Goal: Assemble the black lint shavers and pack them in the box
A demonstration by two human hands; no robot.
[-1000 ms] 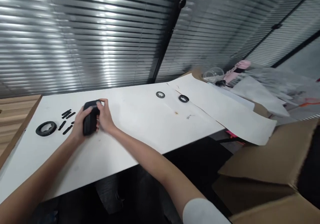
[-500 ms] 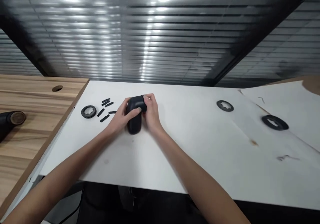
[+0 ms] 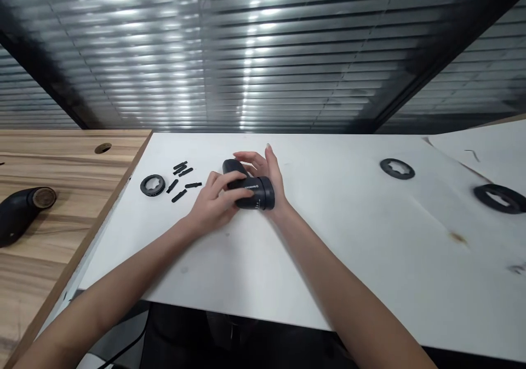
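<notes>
Gripping a black tool (image 3: 252, 193) above a white counter (image 3: 411, 248), a person's left hand (image 3: 216, 202) reaches in palm-down, its fingers clamped across the tool's body. The right hand (image 3: 274, 180) stands on edge at the ringed end, palm close against it, thumb raised and fingers spread apart, partly hidden behind the tool. Whether the tool touches the counter cannot be told. Near the left hand lie a dark ring (image 3: 153, 193) and several small black bits (image 3: 179, 196); well to the right are a flat ring (image 3: 397, 176), a thicker ring (image 3: 512, 199) and a bent wire (image 3: 472, 154). A wooden counter (image 3: 86, 204) adjoins at left, bearing a black device (image 3: 18, 215) with a round, tan end, and slatted blinds (image 3: 164, 56) back the scene. Half a second earlier, both hands were closed around the tool, its long part pointing toward the wearer; now it lies turned sideways, its white lettering showing, and the right fingers have opened.
</notes>
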